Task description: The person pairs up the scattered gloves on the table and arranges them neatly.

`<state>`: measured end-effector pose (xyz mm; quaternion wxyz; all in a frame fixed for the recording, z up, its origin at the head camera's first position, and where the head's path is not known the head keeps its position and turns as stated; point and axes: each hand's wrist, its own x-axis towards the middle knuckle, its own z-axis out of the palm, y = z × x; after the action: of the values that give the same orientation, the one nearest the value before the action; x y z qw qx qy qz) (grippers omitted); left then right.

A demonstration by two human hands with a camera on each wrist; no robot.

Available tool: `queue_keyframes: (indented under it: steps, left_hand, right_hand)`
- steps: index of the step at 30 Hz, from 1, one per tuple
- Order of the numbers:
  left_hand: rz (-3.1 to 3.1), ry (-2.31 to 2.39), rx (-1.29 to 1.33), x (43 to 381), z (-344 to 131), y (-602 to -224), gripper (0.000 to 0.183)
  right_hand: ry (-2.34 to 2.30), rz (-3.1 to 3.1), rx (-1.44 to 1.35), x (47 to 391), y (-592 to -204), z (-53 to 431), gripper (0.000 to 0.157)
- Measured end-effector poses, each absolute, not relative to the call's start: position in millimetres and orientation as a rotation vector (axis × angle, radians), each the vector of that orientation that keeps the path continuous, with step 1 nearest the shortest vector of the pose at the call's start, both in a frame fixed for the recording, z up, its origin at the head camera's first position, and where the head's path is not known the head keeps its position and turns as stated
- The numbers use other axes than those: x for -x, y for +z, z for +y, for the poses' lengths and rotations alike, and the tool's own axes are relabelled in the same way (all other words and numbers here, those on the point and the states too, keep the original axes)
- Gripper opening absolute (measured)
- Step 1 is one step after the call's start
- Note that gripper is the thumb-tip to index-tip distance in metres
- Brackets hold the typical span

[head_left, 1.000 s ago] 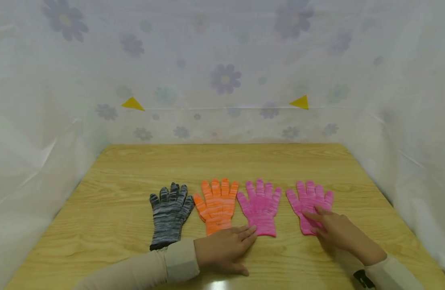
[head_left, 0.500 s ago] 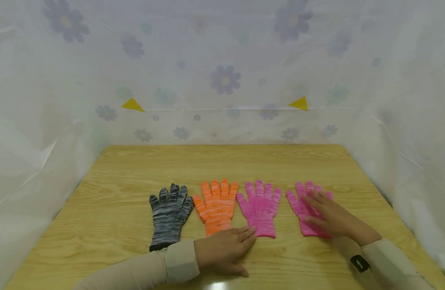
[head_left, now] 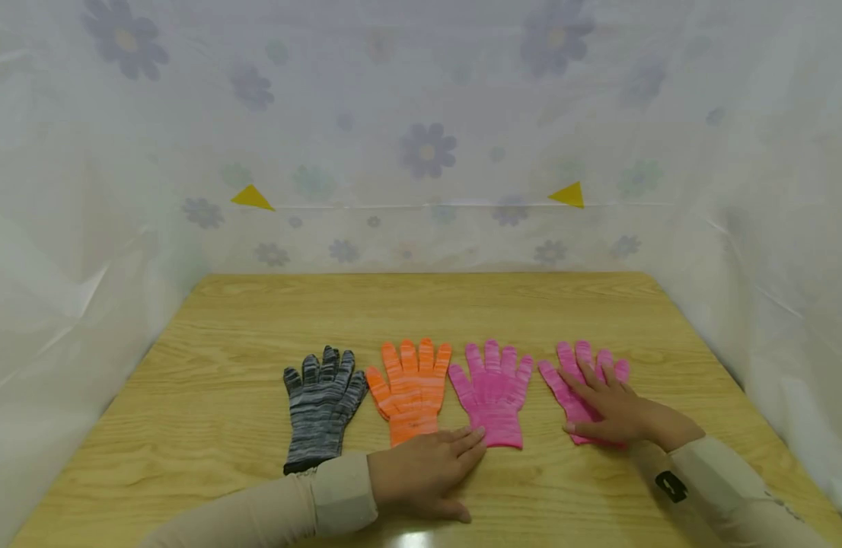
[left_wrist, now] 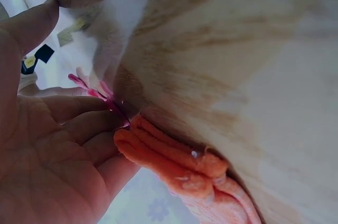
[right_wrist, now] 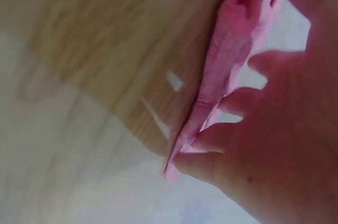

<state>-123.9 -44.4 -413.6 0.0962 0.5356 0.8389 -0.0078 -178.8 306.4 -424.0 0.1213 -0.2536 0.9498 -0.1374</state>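
Four knitted gloves are laid in a row, palm-flat: a grey-black glove [head_left: 321, 415], an orange glove [head_left: 410, 388], a pink glove [head_left: 492, 392] and, apart at the right, another pink glove [head_left: 578, 412]. My left hand [head_left: 424, 472] lies with straight fingers over the orange glove's cuff, fingertips at the middle pink glove's cuff corner. In the left wrist view, its fingers lie against the orange cuff [left_wrist: 174, 155]. My right hand [head_left: 620, 411] spreads its fingers flat over the right pink glove, hiding much of it. The right wrist view shows fingertips against that pink fabric [right_wrist: 219, 71].
The wood-grain table [head_left: 421, 304] reaches back to a pale flowered curtain [head_left: 352, 84], which also hangs along both sides. Two yellow triangles [head_left: 252, 197] mark the back curtain.
My right hand has gone from pointing fingers on the right pink glove to spread fingers across it, sliding slightly leftward. That glove's fingers shifted a little left. My left hand stays put.
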Motion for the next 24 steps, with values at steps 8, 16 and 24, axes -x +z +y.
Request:
queue_keyframes:
  steps: [8, 16, 24]
  left_hand:
    - [2.488, -0.021, -1.603, 123, -45, -413, 0.083]
    - [2.468, -0.01, -1.56, 124, -44, -411, 0.083]
    - [2.488, -0.02, -1.577, 122, -45, -411, 0.084]
  right_hand:
    - [-0.452, 2.824, 0.895, 180, -431, 309, 0.077]
    - [-0.349, 2.773, 0.825, 186, -452, 317, 0.078]
    - [-0.304, 2.811, 0.81, 187, -458, 316, 0.077]
